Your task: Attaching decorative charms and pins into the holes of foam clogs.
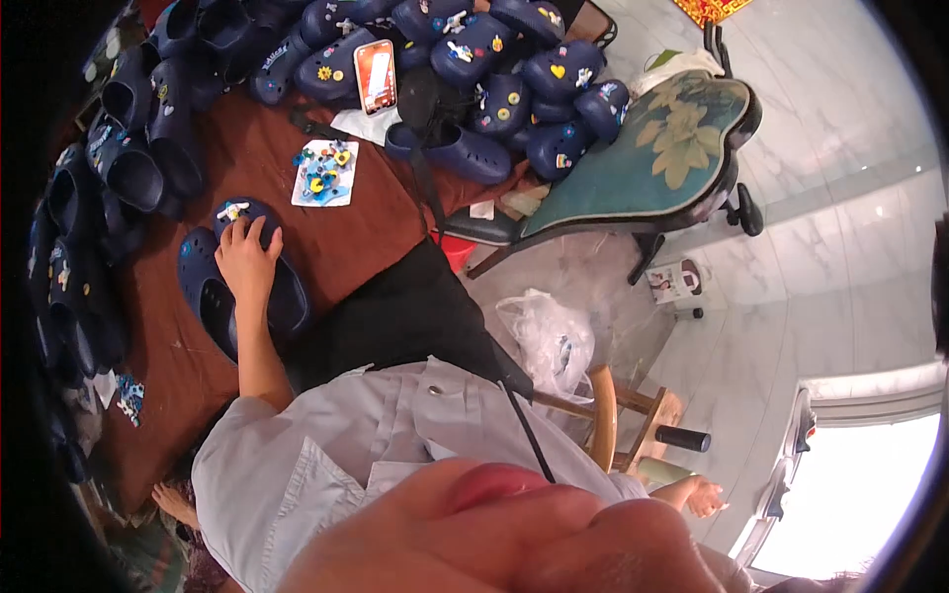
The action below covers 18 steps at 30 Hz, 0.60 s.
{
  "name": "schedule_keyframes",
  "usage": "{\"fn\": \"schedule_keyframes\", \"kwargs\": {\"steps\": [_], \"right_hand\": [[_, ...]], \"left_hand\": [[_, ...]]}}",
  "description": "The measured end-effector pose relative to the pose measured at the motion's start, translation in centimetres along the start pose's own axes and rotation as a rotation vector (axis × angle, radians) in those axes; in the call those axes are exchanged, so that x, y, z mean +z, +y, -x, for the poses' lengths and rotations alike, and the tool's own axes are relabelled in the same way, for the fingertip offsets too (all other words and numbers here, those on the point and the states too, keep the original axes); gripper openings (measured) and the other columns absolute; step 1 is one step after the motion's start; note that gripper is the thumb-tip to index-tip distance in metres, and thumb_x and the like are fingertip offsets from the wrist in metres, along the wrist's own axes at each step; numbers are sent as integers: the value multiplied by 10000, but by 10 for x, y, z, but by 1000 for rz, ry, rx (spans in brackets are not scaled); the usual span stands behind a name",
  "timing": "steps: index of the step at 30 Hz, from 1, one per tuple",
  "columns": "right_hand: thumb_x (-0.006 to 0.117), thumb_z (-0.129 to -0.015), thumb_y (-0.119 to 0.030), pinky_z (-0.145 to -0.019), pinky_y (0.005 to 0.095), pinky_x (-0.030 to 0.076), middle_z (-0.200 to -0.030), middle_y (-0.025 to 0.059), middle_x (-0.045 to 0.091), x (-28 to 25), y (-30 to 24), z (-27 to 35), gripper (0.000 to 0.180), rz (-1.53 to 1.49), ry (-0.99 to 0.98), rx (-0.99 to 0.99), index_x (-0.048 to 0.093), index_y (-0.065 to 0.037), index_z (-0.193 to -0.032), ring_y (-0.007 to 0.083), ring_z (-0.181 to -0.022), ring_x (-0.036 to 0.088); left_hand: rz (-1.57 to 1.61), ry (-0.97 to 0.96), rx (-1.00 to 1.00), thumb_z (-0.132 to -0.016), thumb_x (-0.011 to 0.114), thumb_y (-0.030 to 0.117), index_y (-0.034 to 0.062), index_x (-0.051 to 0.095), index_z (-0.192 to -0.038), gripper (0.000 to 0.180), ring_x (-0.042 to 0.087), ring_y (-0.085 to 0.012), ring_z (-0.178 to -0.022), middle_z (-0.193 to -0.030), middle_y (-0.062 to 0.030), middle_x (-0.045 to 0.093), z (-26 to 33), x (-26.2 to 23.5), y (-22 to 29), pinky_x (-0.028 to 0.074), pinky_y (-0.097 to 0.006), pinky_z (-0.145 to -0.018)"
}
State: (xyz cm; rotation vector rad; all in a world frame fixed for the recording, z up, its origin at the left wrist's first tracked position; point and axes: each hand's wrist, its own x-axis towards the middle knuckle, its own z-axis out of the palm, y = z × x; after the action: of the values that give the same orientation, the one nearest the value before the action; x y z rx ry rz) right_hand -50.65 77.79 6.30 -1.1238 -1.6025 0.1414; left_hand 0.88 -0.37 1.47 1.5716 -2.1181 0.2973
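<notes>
On the brown cloth to my left lies a pair of navy clogs: a left one (205,282) with bare holes and a small blue charm near its side, and a right one (288,296) with a white charm (233,211) at its toe. My left hand (247,259) is bent over the right clog's toe, its fingertips pressed on the upper just below the charm. Far to the lower right, my right hand (703,497) is closed, away from the clogs; a small pale bit shows at its fingertips, too small to name. Beyond the pair lies a white card with charms (324,174).
Navy clogs with charms (474,51) crowd the back and left sides. A phone (376,77) leans among them beside a black strap (423,188). Blue charms (129,397) lie at lower left. A floral-backed chair (643,158), plastic bag (550,341) and wooden stool (647,430) stand rightward.
</notes>
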Motion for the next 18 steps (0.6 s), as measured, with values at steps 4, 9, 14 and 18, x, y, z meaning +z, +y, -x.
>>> {"fn": "schedule_keyframes", "kwargs": {"steps": [4,9,14,18], "right_hand": [[624,-869,-398,-879,525,446,-1200,146,561,-13,-90,-8,514,-161,51,12,482,-237,-1336,379,-1092,536],[617,-884,-273,-903,498,428,-1223,165,573,-69,-213,44,493,-501,73,-334,496,-51,-1307,315,-1127,561],[601,-909,-82,-942,397,434,-1283,166,509,-277,-337,170,450,-1489,-374,-454,436,14,-1316,300,-1127,525],[638,-873,-62,-962,428,380,-1269,143,499,-384,-370,269,458,-1774,-331,-882,428,-9,-1277,283,-1153,485]], "left_hand": [[165,49,-20,-846,716,303,132,656,-1218,414,486,-375,-1238,-1240,-183,585,8,-9,-4,428,-497,-973],[261,24,-5,-831,737,240,152,579,-1332,533,401,-398,-1316,-1316,-179,520,13,-45,-17,350,-533,-1054],[175,-7,-38,-767,784,231,185,558,-1342,619,391,-391,-1319,-1296,-171,505,25,-52,-48,359,-538,-1016],[127,-126,-70,-732,806,260,199,538,-1360,685,369,-394,-1330,-1313,-165,484,33,-47,-59,345,-551,-1009]]}}
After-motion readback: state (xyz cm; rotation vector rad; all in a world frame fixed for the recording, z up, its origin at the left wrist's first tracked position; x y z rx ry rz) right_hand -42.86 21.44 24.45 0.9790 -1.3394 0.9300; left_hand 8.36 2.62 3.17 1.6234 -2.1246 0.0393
